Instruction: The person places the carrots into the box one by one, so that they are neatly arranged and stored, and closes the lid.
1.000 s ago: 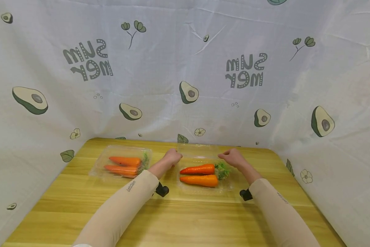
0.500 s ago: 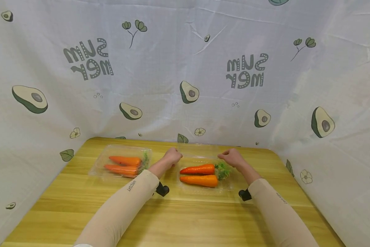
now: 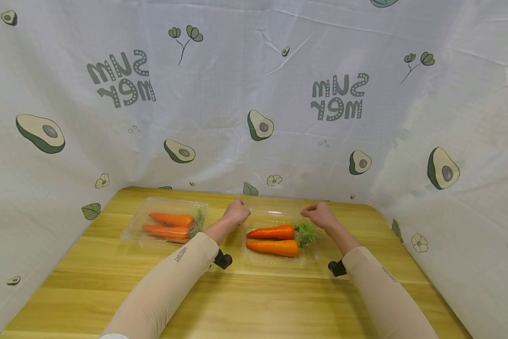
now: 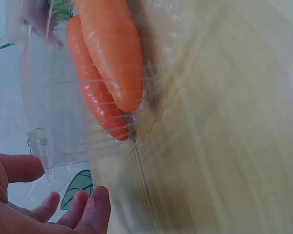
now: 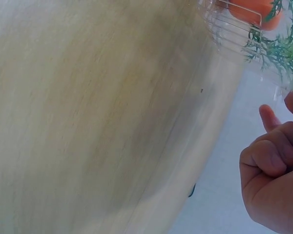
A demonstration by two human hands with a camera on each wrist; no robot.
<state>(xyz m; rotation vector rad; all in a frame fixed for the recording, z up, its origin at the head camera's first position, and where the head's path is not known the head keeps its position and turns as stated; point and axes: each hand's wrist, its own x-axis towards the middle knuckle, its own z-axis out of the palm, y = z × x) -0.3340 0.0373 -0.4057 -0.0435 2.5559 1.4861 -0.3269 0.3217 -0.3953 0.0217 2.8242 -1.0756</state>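
Observation:
A clear hinged plastic container [image 3: 279, 263] lies on the table with two carrots in it, a red-orange carrot [image 3: 272, 232] behind an orange carrot [image 3: 273, 247], green leafy tops at the right. Its see-through lid [image 3: 275, 205] stands raised at the back. My left hand [image 3: 237, 213] holds the lid's left corner; in the left wrist view the corner lies between thumb [image 4: 23, 168] and fingers. At the lid's right corner, my right hand [image 3: 320, 215] pinches with thumb and forefinger, the other fingers [image 5: 266, 158] curled in; the pinch is partly cut off in the right wrist view.
To the left sits another clear container [image 3: 137, 221], its lid down over two carrots [image 3: 169, 226] with green tops. A white curtain [image 3: 220, 94] with avocado prints hangs right behind the wooden table [image 3: 254, 301] and along both sides.
The raised lid has shifted slightly, its bright reflections now in different places. Both hands have stayed almost where they were; the carrots have not moved.

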